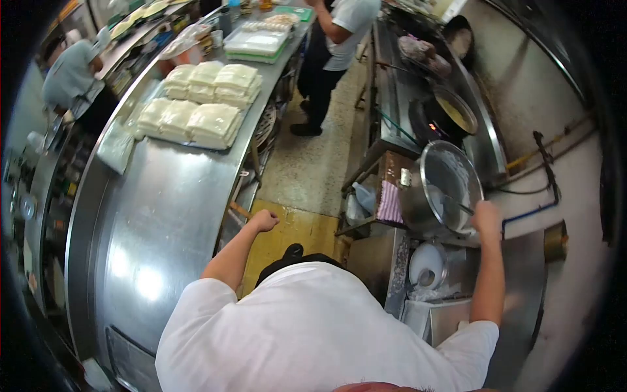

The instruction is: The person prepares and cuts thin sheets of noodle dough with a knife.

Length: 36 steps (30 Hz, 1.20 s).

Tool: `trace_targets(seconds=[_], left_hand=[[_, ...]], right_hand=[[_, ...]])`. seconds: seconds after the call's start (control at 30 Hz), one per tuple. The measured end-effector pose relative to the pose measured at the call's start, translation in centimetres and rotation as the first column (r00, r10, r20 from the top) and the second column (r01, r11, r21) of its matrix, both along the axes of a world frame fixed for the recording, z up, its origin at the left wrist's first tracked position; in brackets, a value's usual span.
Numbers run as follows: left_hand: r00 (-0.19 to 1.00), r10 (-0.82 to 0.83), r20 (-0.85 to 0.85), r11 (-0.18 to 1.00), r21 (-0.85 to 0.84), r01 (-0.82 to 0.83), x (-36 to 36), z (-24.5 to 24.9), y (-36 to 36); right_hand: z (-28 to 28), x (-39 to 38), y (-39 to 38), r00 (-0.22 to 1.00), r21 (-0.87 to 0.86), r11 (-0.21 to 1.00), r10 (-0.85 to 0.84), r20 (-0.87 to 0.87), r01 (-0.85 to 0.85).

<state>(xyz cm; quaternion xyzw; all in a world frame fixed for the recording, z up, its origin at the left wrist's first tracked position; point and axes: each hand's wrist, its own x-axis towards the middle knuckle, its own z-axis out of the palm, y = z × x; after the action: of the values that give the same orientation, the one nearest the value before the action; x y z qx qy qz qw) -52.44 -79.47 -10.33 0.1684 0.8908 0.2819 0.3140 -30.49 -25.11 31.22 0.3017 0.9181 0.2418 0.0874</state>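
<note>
My right hand is closed around the dark handle of what looks like a ladle, at the near right rim of a large metal pot. The ladle's head is inside the pot and hard to make out. Whitish residue or batter coats the pot's inner wall. My left hand hangs over the yellow floor in a loose fist, with nothing visible in it. Close to it, beside the table's edge, is a wooden handle.
Stacks of pale, plastic-wrapped packets lie on the steel table to the left. A wok sits on a stove beyond the pot. One co-worker stands in the aisle, another at far left. A lidded container is below the pot.
</note>
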Motion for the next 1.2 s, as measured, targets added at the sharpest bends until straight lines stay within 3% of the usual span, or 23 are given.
trace_targets(seconds=[0.07,0.2,0.27,0.33,0.4,0.47,0.57,0.63,0.77,0.87,1.03,1.1,1.2], left_hand=[[0.998,0.025,0.051,0.996,0.084,-0.029,-0.9,2.6,3.1],[0.989,-0.147,0.019,0.975,0.173,0.141,-0.7,7.7,9.1],[0.937,-0.282,-0.205,0.955,0.030,0.294,0.8,13.9,12.5],[0.864,-0.370,-0.341,0.916,0.018,0.400,1.7,19.1,16.0],[0.794,-0.354,-0.494,0.874,0.126,0.468,2.4,21.8,20.1],[0.800,-0.327,-0.503,0.837,0.240,0.493,4.2,26.9,24.0],[0.733,-0.320,-0.601,0.728,0.339,0.596,5.7,28.1,30.2],[0.690,-0.281,-0.667,0.689,0.361,0.629,6.9,28.8,33.6],[0.611,-0.361,-0.705,0.721,0.205,0.662,7.6,27.4,37.4],[0.643,-0.386,-0.661,0.741,0.193,0.643,8.2,27.9,38.1],[0.660,-0.318,-0.680,0.764,0.228,0.603,8.2,26.9,38.8],[0.683,-0.304,-0.664,0.774,0.247,0.584,8.4,26.8,38.9],[0.714,-0.292,-0.637,0.776,0.278,0.566,8.7,26.5,38.8]], right_hand=[[-1.4,1.7,-0.6,0.999,0.014,0.999,-0.041,0.008,0.041],[-0.1,3.6,-4.2,0.996,-0.112,0.991,-0.073,0.059,0.080],[2.3,3.4,-6.4,0.993,-0.151,0.987,-0.042,0.110,0.059],[2.7,3.8,-6.2,0.996,-0.164,0.986,-0.013,0.093,0.029],[4.1,3.6,-6.5,0.996,-0.220,0.975,0.036,0.088,-0.016],[4.5,3.3,-6.4,0.996,-0.239,0.971,0.031,0.083,-0.010],[3.5,3.7,-6.9,0.997,-0.338,0.941,0.012,0.081,0.016],[1.1,4.2,-6.8,0.994,-0.340,0.934,0.097,-0.058,-0.111],[-5.3,5.0,-5.9,0.994,-0.205,0.973,0.090,-0.069,-0.102],[-6.5,6.5,-3.2,0.994,-0.156,0.984,0.078,-0.077,-0.089],[0.1,7.9,0.9,0.990,-0.317,0.945,0.114,0.087,-0.081],[3.0,6.8,1.5,0.973,-0.408,0.912,0.058,0.222,0.039],[3.3,6.7,1.3,0.980,-0.490,0.872,0.086,0.179,0.013]])
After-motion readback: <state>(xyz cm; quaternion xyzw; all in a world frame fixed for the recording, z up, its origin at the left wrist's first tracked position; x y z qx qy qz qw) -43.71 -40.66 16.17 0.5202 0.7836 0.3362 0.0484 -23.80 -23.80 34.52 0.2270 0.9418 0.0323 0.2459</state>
